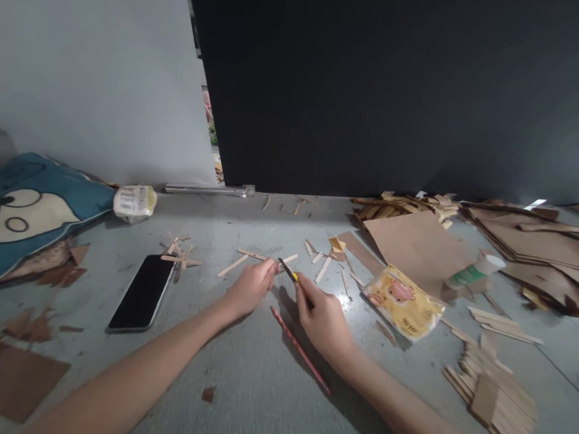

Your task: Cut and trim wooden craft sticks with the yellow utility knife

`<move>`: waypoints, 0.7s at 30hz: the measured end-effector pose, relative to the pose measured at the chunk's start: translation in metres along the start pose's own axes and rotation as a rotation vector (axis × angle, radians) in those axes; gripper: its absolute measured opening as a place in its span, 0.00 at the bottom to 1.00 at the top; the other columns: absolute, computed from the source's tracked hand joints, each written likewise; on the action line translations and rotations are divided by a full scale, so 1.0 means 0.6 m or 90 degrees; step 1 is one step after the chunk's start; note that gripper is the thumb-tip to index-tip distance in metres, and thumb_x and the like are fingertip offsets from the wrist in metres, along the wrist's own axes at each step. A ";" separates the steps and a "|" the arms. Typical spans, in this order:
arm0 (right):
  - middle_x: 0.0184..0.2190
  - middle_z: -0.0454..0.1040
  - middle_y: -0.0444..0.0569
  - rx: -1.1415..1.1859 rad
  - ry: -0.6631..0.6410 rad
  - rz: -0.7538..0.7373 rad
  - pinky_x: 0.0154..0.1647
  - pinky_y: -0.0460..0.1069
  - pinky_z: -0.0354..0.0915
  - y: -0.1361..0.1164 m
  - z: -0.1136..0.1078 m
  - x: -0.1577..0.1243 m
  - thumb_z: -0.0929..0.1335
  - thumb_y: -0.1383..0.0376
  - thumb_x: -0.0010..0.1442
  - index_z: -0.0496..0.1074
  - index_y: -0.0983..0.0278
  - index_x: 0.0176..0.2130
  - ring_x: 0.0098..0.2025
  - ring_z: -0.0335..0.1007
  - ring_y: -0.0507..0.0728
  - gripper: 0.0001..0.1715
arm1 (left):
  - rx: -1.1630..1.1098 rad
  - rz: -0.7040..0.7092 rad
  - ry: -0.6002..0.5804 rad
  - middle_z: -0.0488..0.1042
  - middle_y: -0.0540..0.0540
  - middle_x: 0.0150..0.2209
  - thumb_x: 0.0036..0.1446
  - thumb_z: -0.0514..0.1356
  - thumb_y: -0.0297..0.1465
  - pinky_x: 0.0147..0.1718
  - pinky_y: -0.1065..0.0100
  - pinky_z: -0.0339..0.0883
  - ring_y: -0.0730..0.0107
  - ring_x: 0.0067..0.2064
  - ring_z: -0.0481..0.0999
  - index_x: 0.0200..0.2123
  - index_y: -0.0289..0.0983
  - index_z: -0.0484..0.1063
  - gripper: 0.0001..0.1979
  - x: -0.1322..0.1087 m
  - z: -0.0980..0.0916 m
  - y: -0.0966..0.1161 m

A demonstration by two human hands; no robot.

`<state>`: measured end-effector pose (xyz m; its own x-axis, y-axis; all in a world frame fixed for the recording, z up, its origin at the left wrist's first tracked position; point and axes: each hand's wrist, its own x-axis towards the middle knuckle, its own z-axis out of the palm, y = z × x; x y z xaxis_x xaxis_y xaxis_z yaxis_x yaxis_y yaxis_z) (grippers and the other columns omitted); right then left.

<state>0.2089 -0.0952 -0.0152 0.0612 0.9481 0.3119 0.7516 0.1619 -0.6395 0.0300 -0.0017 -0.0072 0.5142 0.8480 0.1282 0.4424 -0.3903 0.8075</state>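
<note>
My right hand (pixel 325 319) is closed round a yellow-and-black utility knife (pixel 295 277), its blade angled up and left toward my other fingertips. My left hand (pixel 253 285) is pinched shut on a thin wooden craft stick (pixel 290 258), much of it covered by the fingers. The blade tip meets or nearly meets the stick at those fingertips; exact contact is too small to tell. Beyond the left hand, more craft sticks (pixel 233 266) lie on the grey table. A red patterned pencil (pixel 300 350) rests on the tabletop between my forearms.
A black phone (pixel 142 293) lies left, beside a small stick cluster (pixel 180 259). Toward the right are a yellow tissue pack (pixel 403 302), a green-and-white glue stick (pixel 475 272), brown cardboard (pixel 415 243) and stacked craft sticks (pixel 500 401). A dark panel (pixel 404 92) stands behind.
</note>
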 end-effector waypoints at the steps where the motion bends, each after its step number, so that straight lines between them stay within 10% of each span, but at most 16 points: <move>1: 0.30 0.83 0.54 0.007 -0.007 0.010 0.29 0.47 0.60 -0.003 0.000 -0.001 0.59 0.58 0.75 0.78 0.63 0.55 0.29 0.80 0.60 0.24 | 0.010 0.007 0.002 0.65 0.55 0.23 0.74 0.45 0.39 0.31 0.68 0.57 0.69 0.26 0.66 0.34 0.41 0.63 0.16 0.000 0.000 -0.001; 13: 0.28 0.78 0.50 0.111 -0.042 0.049 0.31 0.46 0.59 -0.017 -0.007 0.010 0.60 0.60 0.73 0.77 0.63 0.44 0.28 0.73 0.56 0.19 | 0.082 0.059 -0.003 0.64 0.52 0.27 0.73 0.47 0.36 0.32 0.67 0.54 0.68 0.29 0.63 0.29 0.42 0.55 0.16 0.003 -0.002 -0.002; 21: 0.24 0.73 0.45 0.108 -0.061 0.068 0.28 0.47 0.54 -0.028 -0.021 0.006 0.59 0.62 0.73 0.71 0.61 0.35 0.25 0.64 0.54 0.17 | 0.283 0.056 -0.036 0.74 0.45 0.32 0.75 0.45 0.33 0.33 0.65 0.57 0.61 0.34 0.75 0.36 0.41 0.66 0.15 0.002 0.003 0.003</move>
<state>0.2046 -0.0982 0.0056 0.0656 0.9828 0.1728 0.6226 0.0950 -0.7768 0.0328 -0.0020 -0.0064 0.5973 0.7890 0.1441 0.6613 -0.5861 0.4682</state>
